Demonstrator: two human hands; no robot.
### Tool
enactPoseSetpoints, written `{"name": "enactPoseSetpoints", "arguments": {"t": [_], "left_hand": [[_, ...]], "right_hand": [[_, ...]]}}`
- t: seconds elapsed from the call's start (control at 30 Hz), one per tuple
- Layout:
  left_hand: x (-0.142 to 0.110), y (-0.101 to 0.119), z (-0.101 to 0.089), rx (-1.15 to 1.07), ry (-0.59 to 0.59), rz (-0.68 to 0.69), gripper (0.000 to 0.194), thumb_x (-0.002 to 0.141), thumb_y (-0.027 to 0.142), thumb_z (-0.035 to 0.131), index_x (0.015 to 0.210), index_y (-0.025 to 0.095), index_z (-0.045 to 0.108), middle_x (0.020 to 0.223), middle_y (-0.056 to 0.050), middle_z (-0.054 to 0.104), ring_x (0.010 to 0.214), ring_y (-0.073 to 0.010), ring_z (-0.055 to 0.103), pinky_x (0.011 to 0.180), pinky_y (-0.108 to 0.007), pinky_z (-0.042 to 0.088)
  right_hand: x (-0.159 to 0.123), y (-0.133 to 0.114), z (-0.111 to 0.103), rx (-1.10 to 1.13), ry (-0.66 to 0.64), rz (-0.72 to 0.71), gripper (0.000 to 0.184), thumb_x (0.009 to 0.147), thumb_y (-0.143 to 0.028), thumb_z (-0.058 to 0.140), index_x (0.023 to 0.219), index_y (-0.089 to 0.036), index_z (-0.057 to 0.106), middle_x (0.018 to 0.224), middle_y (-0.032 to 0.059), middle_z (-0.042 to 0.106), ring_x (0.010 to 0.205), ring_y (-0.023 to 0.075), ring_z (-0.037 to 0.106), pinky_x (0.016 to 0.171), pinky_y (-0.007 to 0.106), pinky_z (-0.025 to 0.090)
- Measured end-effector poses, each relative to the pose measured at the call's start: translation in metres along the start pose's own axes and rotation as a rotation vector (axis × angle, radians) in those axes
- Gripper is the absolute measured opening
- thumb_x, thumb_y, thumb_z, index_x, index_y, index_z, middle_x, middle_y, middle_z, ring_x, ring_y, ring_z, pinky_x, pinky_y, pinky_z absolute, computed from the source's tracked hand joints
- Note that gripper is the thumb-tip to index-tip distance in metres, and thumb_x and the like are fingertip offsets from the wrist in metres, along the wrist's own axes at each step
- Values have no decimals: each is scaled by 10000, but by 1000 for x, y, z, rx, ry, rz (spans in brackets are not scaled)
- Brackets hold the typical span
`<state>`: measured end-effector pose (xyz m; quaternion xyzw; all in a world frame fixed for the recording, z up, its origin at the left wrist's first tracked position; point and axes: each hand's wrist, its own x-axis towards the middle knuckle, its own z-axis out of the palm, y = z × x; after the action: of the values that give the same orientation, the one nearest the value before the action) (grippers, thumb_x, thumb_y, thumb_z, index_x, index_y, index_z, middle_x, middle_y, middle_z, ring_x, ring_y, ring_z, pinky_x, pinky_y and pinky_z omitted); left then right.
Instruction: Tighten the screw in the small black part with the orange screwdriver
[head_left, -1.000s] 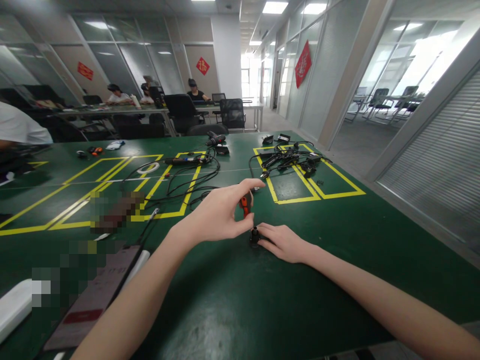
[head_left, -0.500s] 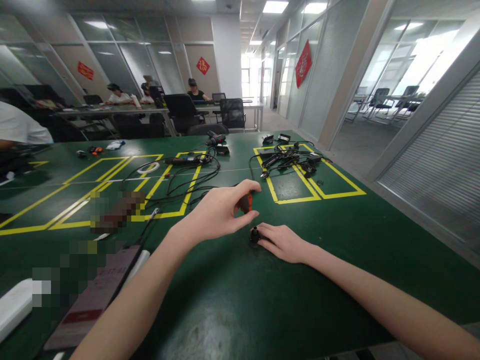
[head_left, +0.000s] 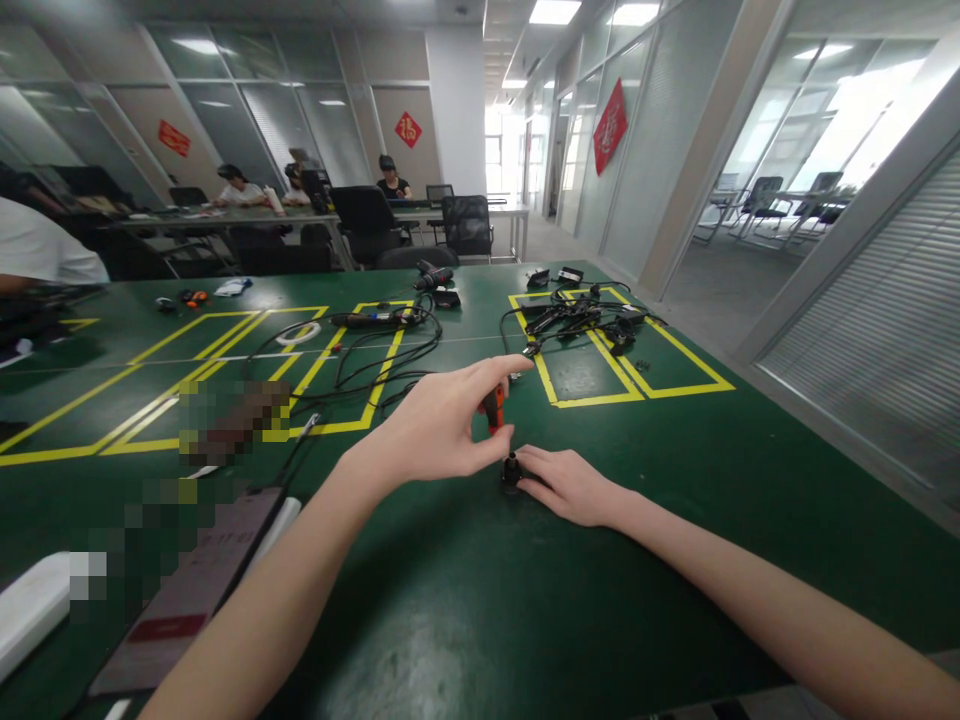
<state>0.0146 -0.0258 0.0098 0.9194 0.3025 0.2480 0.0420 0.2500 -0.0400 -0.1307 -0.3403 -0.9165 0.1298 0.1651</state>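
My left hand (head_left: 442, 425) is open over the table, thumb and forefinger spread in a wide C. Between them shows a small orange-and-black object (head_left: 496, 405), partly hidden behind the fingers; I cannot tell whether the other fingers touch it. Just below my left thumb, a small black round part (head_left: 511, 470) with a narrow top and wider base stands upright on the green table (head_left: 450, 620). The fingers of my right hand (head_left: 566, 485) are closed against its right side, the hand lying low on the tabletop.
Tangled black cables and parts (head_left: 570, 315) lie within yellow tape outlines. Farther back is a drill (head_left: 433, 276). At left are a phone-like slab (head_left: 187, 590), a pixelated brown block (head_left: 240, 425) and a white cable coil (head_left: 298, 334). Another person's white sleeve (head_left: 45, 245) shows at far left.
My left forefinger has lifted and stretched right, so more of the orange-and-black object shows. My right hand and the black part have stayed in place.
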Motion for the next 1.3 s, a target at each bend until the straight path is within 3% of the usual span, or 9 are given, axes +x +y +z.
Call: {"name": "enactPoseSetpoints", "arguments": {"t": [0.07,0.17,0.33,0.5,0.67,0.83,1.03,1.23,1.3], "left_hand": [[0,1,0,-30,-6,8,606,882,242,646,1455,246,450,1031,-11,716,839,-163,694,734,-251,489],[0,2,0,-1,2,-22,577,898,353,689,1429,260,485,821,43,691,685,-146,660,628,-239,445],[0,1,1,-8,3,17,569,872,280,672,1410,234,493,1064,-22,723,875,-170,700,752,-253,492],[0,0,0,60,-3,-43,508,895,397,687,1354,235,541,845,13,714,754,-179,696,642,-249,458],[0,0,-1,-23,-1,26,500,897,234,617,1386,237,513,1166,-50,704,891,-166,698,750,-255,508],[-1,-1,-2,-36,-18,-21,417,900,344,690,1277,229,553,836,18,698,753,-169,686,670,-250,488],[1,0,0,-105,3,31,433,900,167,603,1321,204,513,1155,-59,658,917,-158,666,822,-274,511],[2,2,7,-24,31,-11,358,929,383,671,1221,213,553,861,7,683,781,-173,673,705,-269,479],[2,3,7,-32,27,3,386,913,308,653,1263,207,526,949,-18,689,822,-178,675,751,-283,494]], "right_hand": [[0,1,1,-4,0,-3,290,1082,-313,429,1278,-159,578,1208,133,667,1031,252,699,869,380,580],[0,2,2,-16,-3,-1,288,1081,-316,434,1286,-167,571,1238,130,662,1047,250,696,875,375,579],[0,2,3,-12,2,-2,291,1083,-323,436,1292,-169,567,1213,124,672,1026,239,700,859,363,579],[0,1,2,-9,-1,3,291,1080,-315,440,1294,-169,575,1268,131,661,1071,250,696,892,382,580],[0,0,1,6,7,-1,294,1083,-315,431,1292,-169,578,1243,133,668,1050,246,699,884,381,583],[1,-1,-1,-9,-5,12,286,1079,-310,442,1292,-175,576,1255,124,663,1066,245,696,887,367,579],[0,0,0,-8,2,-7,283,1083,-310,431,1277,-163,577,1192,131,667,1030,242,695,867,363,575],[0,1,1,-8,6,4,256,1083,-315,429,1228,-177,588,1176,121,675,1020,247,696,863,369,572],[0,1,1,0,3,0,249,1081,-313,432,1220,-180,590,1160,116,678,1005,246,696,847,364,574]]}}
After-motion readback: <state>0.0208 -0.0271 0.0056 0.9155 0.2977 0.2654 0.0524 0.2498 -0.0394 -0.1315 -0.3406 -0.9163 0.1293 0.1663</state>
